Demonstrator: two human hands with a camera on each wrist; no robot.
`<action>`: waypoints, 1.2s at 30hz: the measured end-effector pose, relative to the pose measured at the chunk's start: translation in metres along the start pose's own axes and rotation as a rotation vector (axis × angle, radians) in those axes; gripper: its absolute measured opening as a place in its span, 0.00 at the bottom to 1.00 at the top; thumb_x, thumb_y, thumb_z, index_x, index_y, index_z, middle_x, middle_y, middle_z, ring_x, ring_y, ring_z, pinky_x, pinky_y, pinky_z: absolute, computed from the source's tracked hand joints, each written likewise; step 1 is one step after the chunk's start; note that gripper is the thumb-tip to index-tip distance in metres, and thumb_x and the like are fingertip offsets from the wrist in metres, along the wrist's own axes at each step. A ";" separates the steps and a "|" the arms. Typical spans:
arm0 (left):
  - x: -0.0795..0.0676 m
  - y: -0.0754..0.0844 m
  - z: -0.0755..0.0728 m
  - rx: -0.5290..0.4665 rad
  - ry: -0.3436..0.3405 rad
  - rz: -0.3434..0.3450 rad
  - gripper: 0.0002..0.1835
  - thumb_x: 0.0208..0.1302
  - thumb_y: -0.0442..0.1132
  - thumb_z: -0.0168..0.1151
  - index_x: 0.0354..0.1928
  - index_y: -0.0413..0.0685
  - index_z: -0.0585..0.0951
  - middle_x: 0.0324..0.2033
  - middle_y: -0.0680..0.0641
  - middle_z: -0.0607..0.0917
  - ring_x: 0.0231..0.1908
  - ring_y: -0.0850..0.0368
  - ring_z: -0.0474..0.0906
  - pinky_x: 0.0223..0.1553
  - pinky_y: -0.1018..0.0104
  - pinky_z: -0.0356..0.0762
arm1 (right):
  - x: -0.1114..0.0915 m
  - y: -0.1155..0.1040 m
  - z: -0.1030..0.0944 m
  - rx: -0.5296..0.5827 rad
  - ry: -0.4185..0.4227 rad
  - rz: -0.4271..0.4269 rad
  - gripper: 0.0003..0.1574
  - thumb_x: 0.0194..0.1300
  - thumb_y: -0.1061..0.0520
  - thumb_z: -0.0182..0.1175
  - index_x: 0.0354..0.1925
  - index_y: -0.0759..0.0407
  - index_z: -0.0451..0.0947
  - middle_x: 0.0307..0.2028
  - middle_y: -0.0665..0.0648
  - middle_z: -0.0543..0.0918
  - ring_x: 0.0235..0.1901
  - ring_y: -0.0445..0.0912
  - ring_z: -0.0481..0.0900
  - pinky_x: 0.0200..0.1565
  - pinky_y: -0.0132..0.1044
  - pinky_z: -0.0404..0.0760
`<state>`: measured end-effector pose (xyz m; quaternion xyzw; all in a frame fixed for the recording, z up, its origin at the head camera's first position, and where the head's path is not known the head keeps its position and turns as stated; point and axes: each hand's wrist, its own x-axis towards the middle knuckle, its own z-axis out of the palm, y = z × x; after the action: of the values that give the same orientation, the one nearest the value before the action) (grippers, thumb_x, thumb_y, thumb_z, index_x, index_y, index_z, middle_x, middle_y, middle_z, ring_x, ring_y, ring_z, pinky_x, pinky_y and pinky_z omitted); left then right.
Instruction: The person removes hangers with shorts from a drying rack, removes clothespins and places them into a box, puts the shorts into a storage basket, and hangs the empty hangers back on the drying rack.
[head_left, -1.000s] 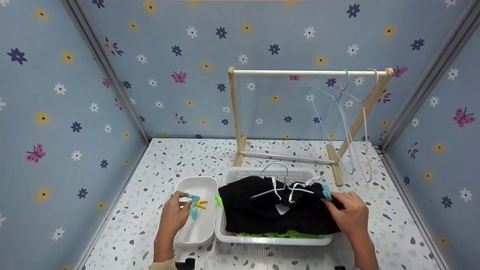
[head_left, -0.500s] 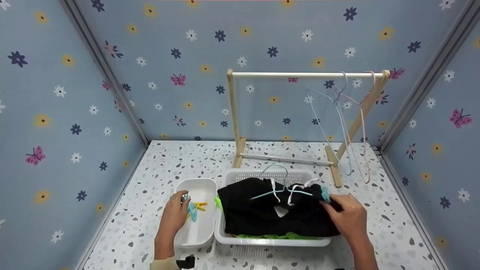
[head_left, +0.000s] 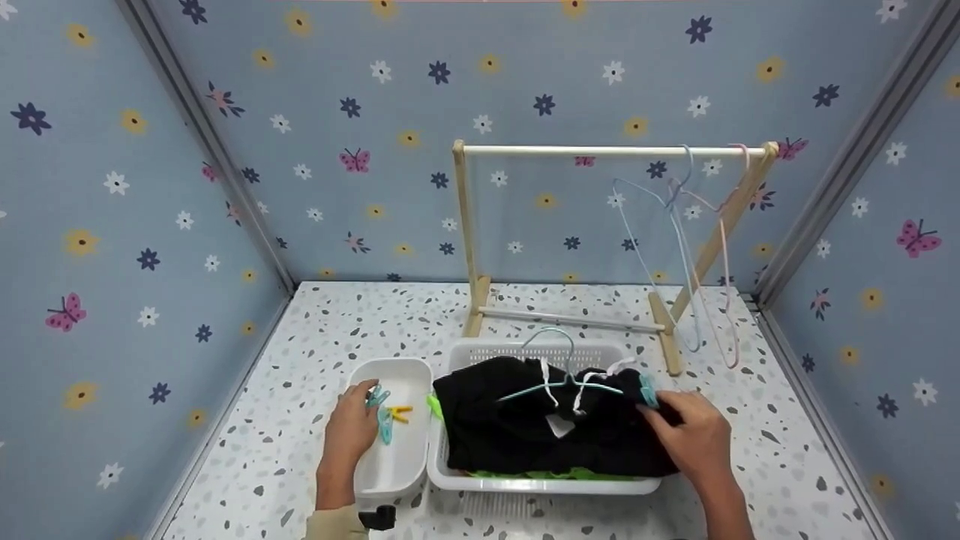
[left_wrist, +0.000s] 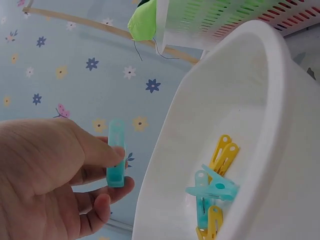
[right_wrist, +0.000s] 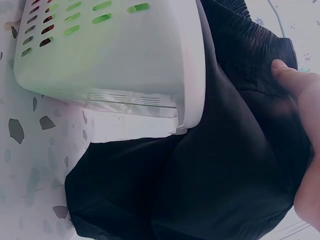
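My left hand is over the white tub, pinching a light blue clothespin between thumb and fingers. Below it in the tub lie several blue clothespins and yellow clothespins. On the right, my right hand grips black shorts at the end of their elastic waistband, the thumb pressed on the cloth. The shorts have white drawstrings and lie across the basket. A light blue hanger lies along the waistband, and a blue clothespin clips its right end beside my fingers.
The white basket under the shorts holds bright green cloth. Left of it stands the white tub. Behind is a wooden rack with a blue hanger and a pink hanger on its rail's right end.
My left hand has turned and shifted slightly over the tub, and the clothespin in it has changed angle. The right hand keeps its grip on the shorts.
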<state>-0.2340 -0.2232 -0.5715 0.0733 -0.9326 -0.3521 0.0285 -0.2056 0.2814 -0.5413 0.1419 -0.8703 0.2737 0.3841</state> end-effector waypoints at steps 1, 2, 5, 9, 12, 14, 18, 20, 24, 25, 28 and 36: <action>0.000 -0.001 0.000 -0.002 0.001 -0.001 0.22 0.69 0.30 0.55 0.65 0.42 0.71 0.57 0.39 0.76 0.58 0.42 0.71 0.59 0.42 0.65 | 0.000 0.000 0.000 0.001 0.000 0.002 0.20 0.40 0.59 0.81 0.36 0.56 0.88 0.31 0.52 0.86 0.31 0.46 0.83 0.34 0.41 0.77; 0.000 -0.001 0.001 -0.003 0.002 0.002 0.22 0.69 0.29 0.54 0.64 0.41 0.72 0.56 0.39 0.76 0.57 0.42 0.72 0.58 0.43 0.66 | -0.001 0.000 0.000 0.002 0.001 0.003 0.20 0.40 0.59 0.81 0.36 0.56 0.88 0.31 0.52 0.86 0.31 0.46 0.83 0.34 0.41 0.77; 0.000 -0.002 0.002 0.005 0.020 0.012 0.21 0.67 0.26 0.52 0.62 0.38 0.74 0.53 0.38 0.78 0.54 0.42 0.74 0.55 0.44 0.69 | -0.001 -0.001 -0.001 0.004 -0.003 0.007 0.20 0.40 0.59 0.81 0.36 0.56 0.88 0.31 0.52 0.86 0.32 0.47 0.83 0.35 0.41 0.77; 0.000 -0.002 0.002 0.010 0.056 0.029 0.19 0.65 0.23 0.52 0.58 0.35 0.76 0.48 0.36 0.80 0.49 0.42 0.76 0.49 0.46 0.73 | 0.000 -0.002 -0.001 0.003 -0.006 0.006 0.20 0.40 0.59 0.81 0.36 0.56 0.87 0.32 0.53 0.86 0.32 0.47 0.83 0.35 0.42 0.77; 0.002 -0.002 0.002 0.011 0.069 0.030 0.17 0.64 0.24 0.56 0.56 0.35 0.78 0.45 0.37 0.81 0.46 0.43 0.77 0.48 0.47 0.74 | 0.000 -0.001 -0.001 0.002 -0.006 0.005 0.20 0.40 0.59 0.81 0.36 0.57 0.87 0.32 0.53 0.86 0.32 0.47 0.83 0.34 0.42 0.77; 0.003 -0.001 0.002 0.017 0.065 0.030 0.16 0.64 0.26 0.58 0.54 0.36 0.79 0.43 0.38 0.81 0.43 0.44 0.78 0.50 0.45 0.72 | 0.000 -0.001 -0.001 0.004 -0.007 0.007 0.20 0.40 0.60 0.81 0.36 0.57 0.87 0.32 0.53 0.86 0.32 0.47 0.83 0.35 0.42 0.77; 0.005 0.000 0.003 0.025 0.027 -0.002 0.15 0.65 0.30 0.60 0.54 0.39 0.80 0.42 0.41 0.83 0.39 0.48 0.79 0.47 0.48 0.73 | 0.000 0.000 0.000 0.000 -0.017 0.016 0.20 0.41 0.60 0.81 0.36 0.58 0.87 0.31 0.54 0.86 0.32 0.47 0.83 0.35 0.42 0.77; 0.004 0.001 0.003 0.026 0.010 -0.024 0.15 0.66 0.32 0.61 0.54 0.41 0.80 0.42 0.43 0.83 0.37 0.51 0.79 0.41 0.51 0.75 | -0.001 0.001 0.000 0.004 -0.025 0.024 0.20 0.41 0.59 0.80 0.36 0.58 0.87 0.31 0.55 0.86 0.32 0.48 0.83 0.35 0.43 0.77; 0.004 0.002 0.004 0.022 0.005 -0.042 0.14 0.67 0.34 0.60 0.53 0.41 0.81 0.40 0.45 0.83 0.34 0.53 0.78 0.37 0.54 0.75 | -0.002 0.001 0.000 0.011 -0.044 0.037 0.19 0.42 0.58 0.80 0.35 0.58 0.86 0.31 0.55 0.86 0.33 0.50 0.83 0.35 0.44 0.77; 0.005 0.003 0.004 0.019 0.003 -0.043 0.14 0.67 0.35 0.60 0.53 0.41 0.81 0.40 0.45 0.83 0.34 0.54 0.78 0.37 0.54 0.75 | -0.001 0.001 -0.001 0.013 -0.044 0.037 0.19 0.42 0.58 0.80 0.35 0.59 0.86 0.31 0.56 0.86 0.33 0.50 0.83 0.35 0.44 0.77; 0.005 0.003 0.003 0.004 0.005 -0.040 0.14 0.68 0.36 0.58 0.54 0.41 0.81 0.40 0.45 0.83 0.33 0.54 0.77 0.36 0.55 0.75 | 0.001 0.000 -0.002 0.004 -0.044 0.026 0.20 0.41 0.58 0.80 0.36 0.59 0.86 0.31 0.56 0.85 0.33 0.50 0.83 0.35 0.46 0.78; 0.001 0.003 0.005 -0.001 0.022 -0.051 0.14 0.70 0.37 0.56 0.53 0.43 0.82 0.40 0.46 0.83 0.34 0.54 0.77 0.35 0.56 0.74 | 0.006 -0.001 -0.004 -0.053 -0.048 -0.034 0.19 0.42 0.54 0.80 0.32 0.58 0.84 0.27 0.54 0.85 0.25 0.52 0.79 0.31 0.52 0.73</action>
<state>-0.2361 -0.2186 -0.5732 0.1007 -0.9299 -0.3524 0.0299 -0.2069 0.2830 -0.5347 0.1531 -0.8837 0.2405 0.3711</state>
